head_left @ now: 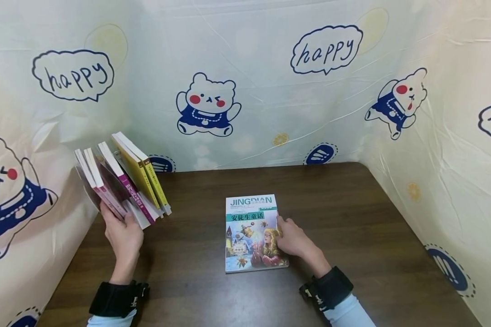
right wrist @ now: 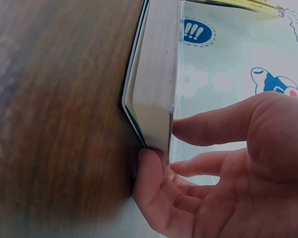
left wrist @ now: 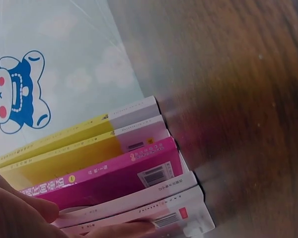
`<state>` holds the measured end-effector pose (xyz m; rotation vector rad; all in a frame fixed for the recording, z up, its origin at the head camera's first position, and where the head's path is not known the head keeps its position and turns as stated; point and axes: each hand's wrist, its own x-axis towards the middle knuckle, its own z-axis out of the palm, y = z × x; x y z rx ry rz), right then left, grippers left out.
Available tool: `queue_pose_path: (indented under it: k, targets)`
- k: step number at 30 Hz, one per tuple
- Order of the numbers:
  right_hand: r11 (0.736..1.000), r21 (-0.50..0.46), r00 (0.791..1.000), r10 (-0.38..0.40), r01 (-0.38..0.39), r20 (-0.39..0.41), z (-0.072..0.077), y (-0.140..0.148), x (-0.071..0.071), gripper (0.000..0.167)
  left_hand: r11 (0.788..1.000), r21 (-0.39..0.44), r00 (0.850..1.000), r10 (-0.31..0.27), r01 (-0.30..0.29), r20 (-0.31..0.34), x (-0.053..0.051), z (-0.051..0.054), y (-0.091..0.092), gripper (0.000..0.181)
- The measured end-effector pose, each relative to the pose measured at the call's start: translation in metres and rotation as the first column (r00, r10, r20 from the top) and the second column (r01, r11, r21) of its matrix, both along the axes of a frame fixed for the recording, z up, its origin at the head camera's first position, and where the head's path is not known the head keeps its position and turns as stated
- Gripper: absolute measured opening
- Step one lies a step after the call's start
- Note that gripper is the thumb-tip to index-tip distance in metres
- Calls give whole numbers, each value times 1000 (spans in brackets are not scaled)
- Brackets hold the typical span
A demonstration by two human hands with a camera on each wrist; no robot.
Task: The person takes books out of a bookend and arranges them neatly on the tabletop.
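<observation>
On the table lies a paperback [head_left: 245, 247] with a white and teal title band and a girl on its cover. My right hand [head_left: 293, 237] pinches its right edge; in the right wrist view the thumb is on the cover side and a finger curls at the lower edge of the page block [right wrist: 159, 64]. At the far left, my left hand [head_left: 124, 236] grips the pale pink books [head_left: 111, 200] at the end of a leaning row. Beside these stand a magenta book [head_left: 136, 196] and two yellow books [head_left: 156, 184], spines outward. Part of the left hand's grip is hidden.
A dark brown wooden table [head_left: 196, 299] carries the books. Pale fabric [head_left: 262, 145] printed with bears and "happy" bubbles hangs along its back and both sides. Each wrist wears a black band [head_left: 116, 299].
</observation>
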<state>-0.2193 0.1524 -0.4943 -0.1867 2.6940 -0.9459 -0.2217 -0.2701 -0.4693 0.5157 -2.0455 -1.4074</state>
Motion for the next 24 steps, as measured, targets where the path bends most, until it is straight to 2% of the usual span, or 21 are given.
queue_pose_path:
  k: [6, 10, 16, 24]
  targets:
    - [1000, 3, 1000, 5, -5, -4, 0, 0, 0, 70, 999, -48, 1000, 0, -1, -28, 4, 0, 1, 70]
    - [1000, 3, 1000, 5, -5, -2, 1, 0, -1, 70, 996, -85, 1000, -13, 11, -21, 7, 0, 2, 66]
    - [1000, -4, 1000, -5, 5, 3, 1, 1, -1, 70, 995, -83, 999, -45, 47, 17, 2, 0, 1, 71]
    - [1000, -6, 1000, 1, -1, -5, 1, 0, 1, 69, 998, -61, 999, -24, 26, 38, 3, -4, 0, 72]
